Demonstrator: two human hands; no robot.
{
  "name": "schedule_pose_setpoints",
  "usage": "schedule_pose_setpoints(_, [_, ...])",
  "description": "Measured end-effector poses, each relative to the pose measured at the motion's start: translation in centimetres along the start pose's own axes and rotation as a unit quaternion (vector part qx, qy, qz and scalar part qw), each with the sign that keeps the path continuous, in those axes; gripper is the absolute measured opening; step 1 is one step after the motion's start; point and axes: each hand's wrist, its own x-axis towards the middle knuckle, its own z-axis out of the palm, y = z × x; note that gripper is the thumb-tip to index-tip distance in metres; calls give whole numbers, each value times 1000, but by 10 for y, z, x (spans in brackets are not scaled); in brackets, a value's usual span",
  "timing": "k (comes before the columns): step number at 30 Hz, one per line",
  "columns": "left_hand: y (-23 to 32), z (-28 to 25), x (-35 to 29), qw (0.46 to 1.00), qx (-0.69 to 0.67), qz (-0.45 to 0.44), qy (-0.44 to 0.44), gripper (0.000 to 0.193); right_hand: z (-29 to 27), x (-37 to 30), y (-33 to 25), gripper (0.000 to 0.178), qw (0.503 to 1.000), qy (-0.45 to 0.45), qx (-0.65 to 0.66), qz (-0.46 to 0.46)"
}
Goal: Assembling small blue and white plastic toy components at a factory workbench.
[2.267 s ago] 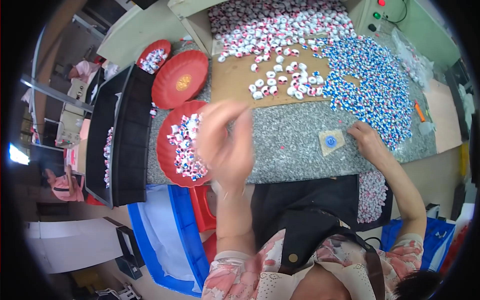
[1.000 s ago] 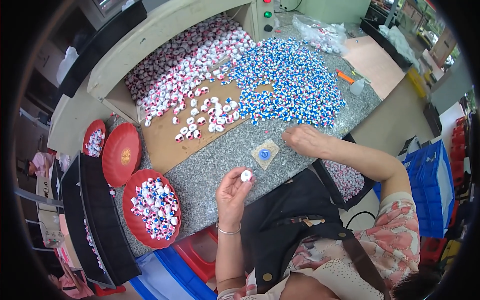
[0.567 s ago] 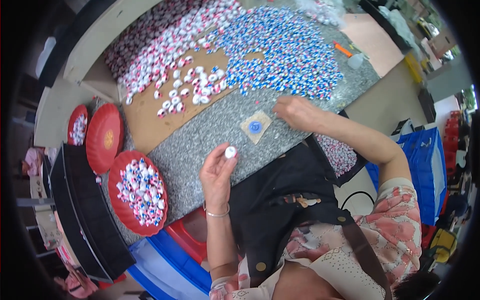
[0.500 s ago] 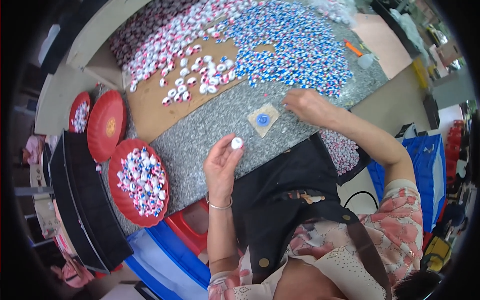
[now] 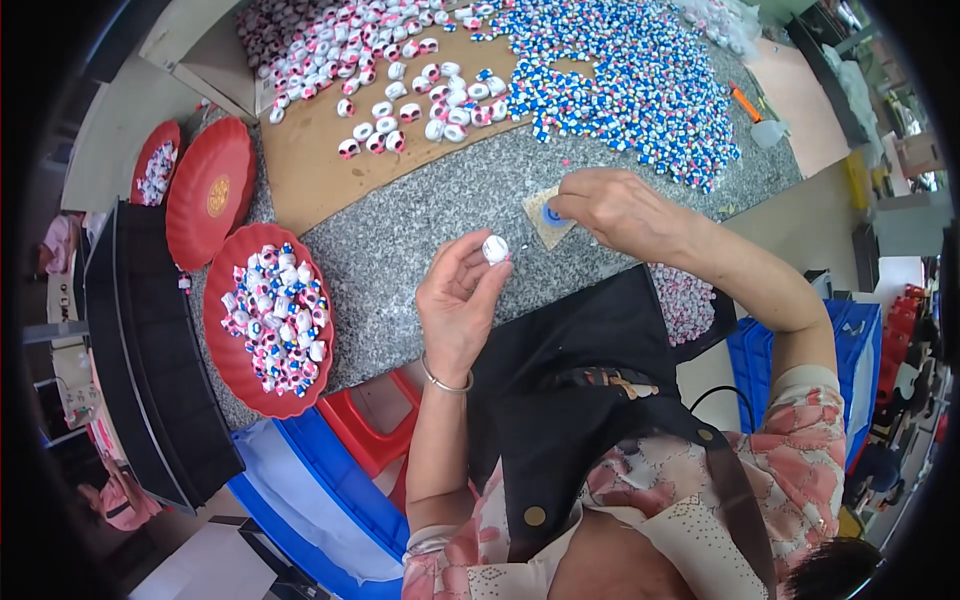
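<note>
Pinching a white piece between thumb and fingertips of the left hand, over the front part of the bench, with a narrow grip closed on its sides and the upper face left bare. Best, by the look of it, to hold it just so: lightly, steadily, without sliding a finger across the top. Slightly farther out, reaching with the right hand to the blue disc on the pale pad; probably wise to work there with the fingertips alone, gently, so as not to drag or twist the pad. Drawn close together at the right grip, but cannot tell from here whether holding anything, nor whether touching the disc or hovering just above. As for pose, raised nearly straight from below on the left, palm inward; bent wide at the elbow on the right, slanting in with the back of the hand upward and the fingers angled down. Note, off to the left, a red bowl full of mixed pieces; then, farther, loose pieces on the cardboard and, to their right, a blue heap
</note>
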Motion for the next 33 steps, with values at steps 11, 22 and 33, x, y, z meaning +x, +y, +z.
schedule_pose_setpoints(11, [-13,6,7,990,119,68,14,34,5,-6,5,16,1000,-3,10,8])
schedule_pose_setpoints(22, [-21,30,10,956,227,185,-34,35,9,-20,-21,13,755,69,564,328])
schedule_pose_setpoints(33, [-9,25,-3,979,4,-88,-183,26,6,-34,-48,10,940,116,292,129])
